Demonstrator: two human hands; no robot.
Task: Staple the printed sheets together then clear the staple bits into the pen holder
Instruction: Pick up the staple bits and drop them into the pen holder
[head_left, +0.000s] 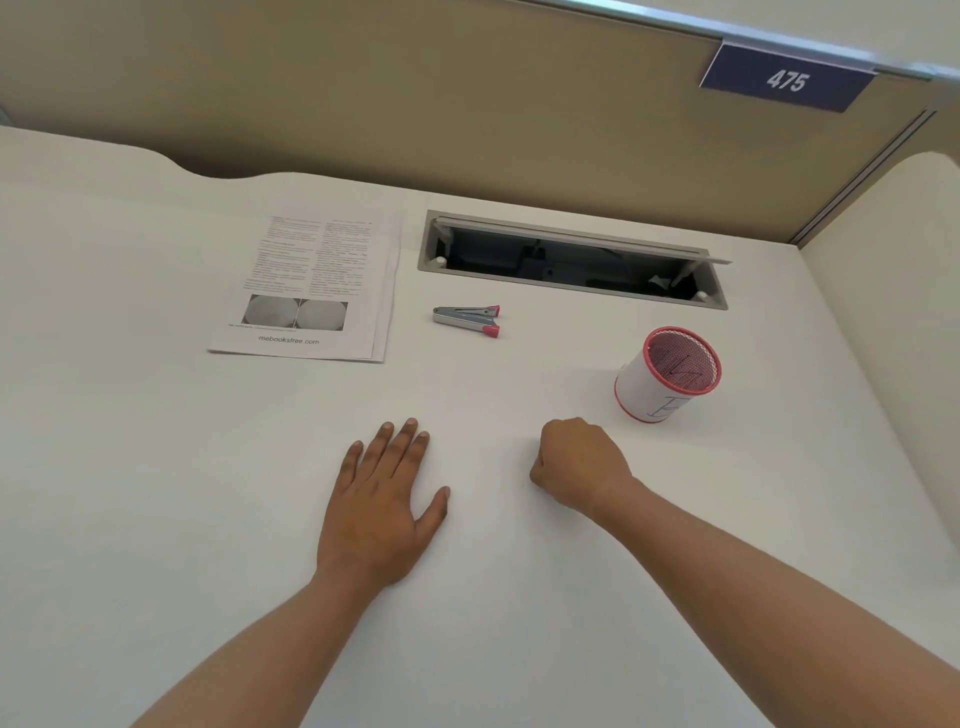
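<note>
Nearest, the left hand (382, 506) is lying flat on the white tabletop (156, 467), its grip released and the fingers straight. Just beside it, the right hand (576, 467) is resting knuckles up with its grip clenched. I am not seeing anything inside it.

Further right, the pen holder (667, 374) is standing upright. It is looking light, so a careless push may be tipping it.

Further back, the stapler (467, 321) is lying with its two arms apart at the red ends. It is small, stiff metal, so I am judging it best taken across the middle.

Left of it, the printed sheets (306, 291) are lying flat, one showing past the other's edge. Being thin and floppy, they are needing squaring, then holding near one corner.

No staple bits are showing.
</note>
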